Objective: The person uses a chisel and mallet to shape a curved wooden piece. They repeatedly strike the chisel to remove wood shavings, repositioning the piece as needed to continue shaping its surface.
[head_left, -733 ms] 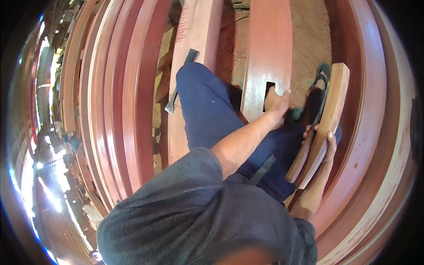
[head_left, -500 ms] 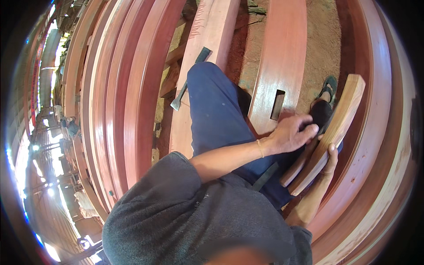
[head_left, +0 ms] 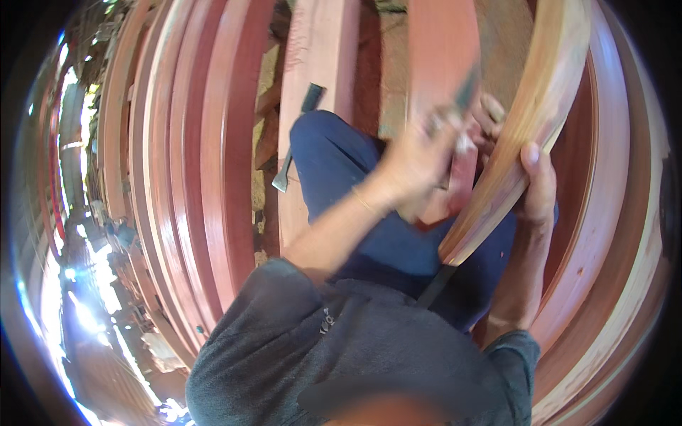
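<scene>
My right hand (head_left: 541, 181) grips a yellow-brown piece of timber (head_left: 522, 135), its thumb on the near edge. The timber stands tilted over my lap, its lower end by my waist. Beyond its left edge are skin-coloured, finger-like shapes, too blurred to place. My left hand (head_left: 426, 153), with a thin band at the wrist, is closed and smeared by motion, just left of the timber. A dark, narrow tool (head_left: 465, 89) sticks up from it; its kind is unclear. Below that hand lies a reddish beam (head_left: 444, 42), its slot mostly hidden.
A flat chisel (head_left: 286, 169) with a dark handle lies on a pale beam (head_left: 316, 53), partly behind my knee (head_left: 330, 142). Several long reddish beams (head_left: 202, 142) run side by side on the left. More curve past on the right (head_left: 611, 142).
The timber has come up and nearer, with my right hand still on it. My left hand has moved left and up; a dark tool now shows in it. The view has shifted slightly.
</scene>
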Motion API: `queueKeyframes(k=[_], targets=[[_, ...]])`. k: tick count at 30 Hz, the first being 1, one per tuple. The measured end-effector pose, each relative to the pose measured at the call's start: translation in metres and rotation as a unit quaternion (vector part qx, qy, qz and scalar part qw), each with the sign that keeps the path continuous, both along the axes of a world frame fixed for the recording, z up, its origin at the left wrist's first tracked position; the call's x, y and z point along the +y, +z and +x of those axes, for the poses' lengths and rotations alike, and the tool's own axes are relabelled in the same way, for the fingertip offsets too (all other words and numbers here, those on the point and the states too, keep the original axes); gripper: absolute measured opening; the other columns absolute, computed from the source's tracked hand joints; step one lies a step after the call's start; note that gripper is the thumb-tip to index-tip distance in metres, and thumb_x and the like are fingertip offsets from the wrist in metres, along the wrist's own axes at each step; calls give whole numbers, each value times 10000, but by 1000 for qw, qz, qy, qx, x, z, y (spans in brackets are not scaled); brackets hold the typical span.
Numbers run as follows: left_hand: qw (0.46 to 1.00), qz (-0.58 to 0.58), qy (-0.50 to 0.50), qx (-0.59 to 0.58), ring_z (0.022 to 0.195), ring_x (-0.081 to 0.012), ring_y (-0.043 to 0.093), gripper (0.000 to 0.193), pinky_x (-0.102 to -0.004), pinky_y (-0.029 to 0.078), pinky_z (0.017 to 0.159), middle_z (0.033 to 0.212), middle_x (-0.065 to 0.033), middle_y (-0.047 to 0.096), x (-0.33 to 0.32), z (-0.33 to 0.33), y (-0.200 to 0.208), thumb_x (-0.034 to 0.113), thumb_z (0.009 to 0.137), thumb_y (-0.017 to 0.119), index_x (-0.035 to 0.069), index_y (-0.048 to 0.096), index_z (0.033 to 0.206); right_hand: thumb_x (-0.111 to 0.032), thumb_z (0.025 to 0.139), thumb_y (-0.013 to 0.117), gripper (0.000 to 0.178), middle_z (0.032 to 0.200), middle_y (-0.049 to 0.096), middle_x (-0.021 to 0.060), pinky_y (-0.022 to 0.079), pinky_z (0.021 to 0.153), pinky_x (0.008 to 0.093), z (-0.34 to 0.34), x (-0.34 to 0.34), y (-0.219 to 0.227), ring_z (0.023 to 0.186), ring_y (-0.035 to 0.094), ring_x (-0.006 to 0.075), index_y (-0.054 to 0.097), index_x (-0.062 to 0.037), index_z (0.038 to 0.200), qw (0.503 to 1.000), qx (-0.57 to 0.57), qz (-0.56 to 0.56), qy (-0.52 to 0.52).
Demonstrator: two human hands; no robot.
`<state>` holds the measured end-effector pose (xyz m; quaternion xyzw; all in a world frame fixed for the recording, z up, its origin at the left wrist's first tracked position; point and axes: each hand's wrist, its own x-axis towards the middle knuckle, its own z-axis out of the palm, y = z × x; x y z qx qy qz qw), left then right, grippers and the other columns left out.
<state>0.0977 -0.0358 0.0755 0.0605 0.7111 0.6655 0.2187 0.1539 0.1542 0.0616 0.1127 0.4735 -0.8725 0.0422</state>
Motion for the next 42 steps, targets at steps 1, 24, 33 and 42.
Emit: queueKeyframes(k=[1, 24, 33, 42], targets=[[998, -51, 17, 18, 637, -68, 579, 261, -268, 498, 543, 782, -2, 619, -21, -22, 0, 272, 1060, 582, 39, 617, 1170, -552, 835, 683, 771, 1342, 588, 276, 528, 965, 474, 1, 0, 1, 1138, 641, 352, 577, 56, 1296, 1000, 8, 12, -22], [908, -396, -3, 137, 761, -106, 559, 465, -268, 478, 683, 876, -8, 636, -305, -284, -185, 316, 948, 731, -42, 694, 1243, -485, 825, 707, 576, 1084, 678, 127, 528, 634, 277, 127, 81, -68, 736, 607, 105, 641, 11, 1111, 945, -263, 47, -188], [875, -450, 54, 173, 998, -208, 639, 778, -323, 530, 866, 1163, -167, 671, -318, -263, -184, 451, 938, 744, -72, 477, 1448, -471, 850, 689, 551, 1036, 685, 130, 540, 629, 266, 127, 83, -68, 730, 615, 102, 644, 17, 1100, 942, -261, 42, -205], [831, -514, 36, 211, 1058, -272, 650, 691, -384, 523, 934, 1166, -193, 675, -297, -244, -164, 456, 969, 680, -33, 508, 1425, -443, 891, 686, 514, 994, 701, 123, 572, 587, 249, 132, 87, -73, 694, 649, 88, 663, 30, 1091, 955, -215, 27, -204]])
